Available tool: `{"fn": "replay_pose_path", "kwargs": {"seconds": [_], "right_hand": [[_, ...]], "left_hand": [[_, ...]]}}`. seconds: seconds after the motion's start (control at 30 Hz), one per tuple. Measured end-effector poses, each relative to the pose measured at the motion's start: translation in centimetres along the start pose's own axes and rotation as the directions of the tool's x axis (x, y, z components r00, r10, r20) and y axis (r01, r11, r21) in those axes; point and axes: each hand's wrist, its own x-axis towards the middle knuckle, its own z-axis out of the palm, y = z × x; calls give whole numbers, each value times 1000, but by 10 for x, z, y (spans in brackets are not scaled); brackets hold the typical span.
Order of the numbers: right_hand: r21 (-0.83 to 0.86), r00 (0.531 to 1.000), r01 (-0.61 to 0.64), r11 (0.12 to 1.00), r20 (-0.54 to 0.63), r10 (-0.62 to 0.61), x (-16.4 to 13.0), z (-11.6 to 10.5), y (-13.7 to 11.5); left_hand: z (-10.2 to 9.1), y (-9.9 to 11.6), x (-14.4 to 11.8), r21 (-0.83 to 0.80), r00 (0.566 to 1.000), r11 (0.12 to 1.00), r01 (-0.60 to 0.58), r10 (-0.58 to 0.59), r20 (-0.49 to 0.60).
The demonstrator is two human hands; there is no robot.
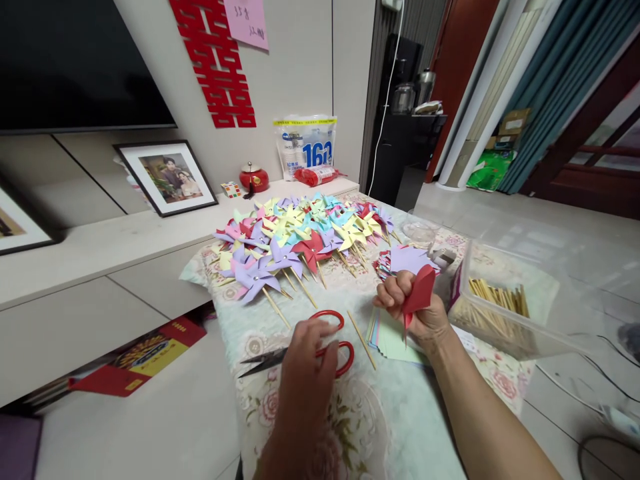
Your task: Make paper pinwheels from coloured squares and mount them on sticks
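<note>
Red-handled scissors (305, 350) lie shut on the floral tablecloth (400, 413) under the left hand (309, 357), whose fingertips rest on the handles without closing round them. Right hand (415, 308) pinches a folded red paper (419, 291) (beside a loose stick (361, 339)), near the pinwheels (300, 240).

Red scissors (320, 347), red paper (419, 291), floral cloth (360, 427), prob. pastel pinwheels (300, 237).

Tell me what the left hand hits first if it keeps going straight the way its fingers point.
The left hand already rests on the red scissors; straight beyond, it would probably meet the pile of paper pinwheels, though depth is uncertain.
</note>
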Motion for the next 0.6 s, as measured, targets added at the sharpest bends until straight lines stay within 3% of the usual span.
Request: {"fn": "replay_pose_path", "kwargs": {"seconds": [0.07, 0.13, 0.2, 0.27, 0.47, 0.6], "right_hand": [[29, 1000, 16, 999, 20, -16, -1, 0, -1], [55, 997, 27, 998, 64, -31, -1, 0, -2], [65, 994, 28, 997, 103, -35, -1, 0, -2], [60, 993, 20, 998, 117, -27, -1, 0, -2], [33, 995, 18, 999, 100, -22, 1, 3, 0], [36, 992, 20, 999, 123, -24, 0, 4, 0]], "left_hand": [[-25, 2, -13, 223, 985, 975, -6, -33, 167], [-43, 3, -23, 464, 939, 885, 21, -177, 294], [-53, 2, -28, 628, 900, 778, 9, -281, 334], [-56, -1, -29, 693, 876, 720, -21, -321, 361], [-62, 3, -34, 686, 848, 727, -29, -346, 402], [-66, 12, -31, 399, 888, 910, 113, -273, 370]]}}
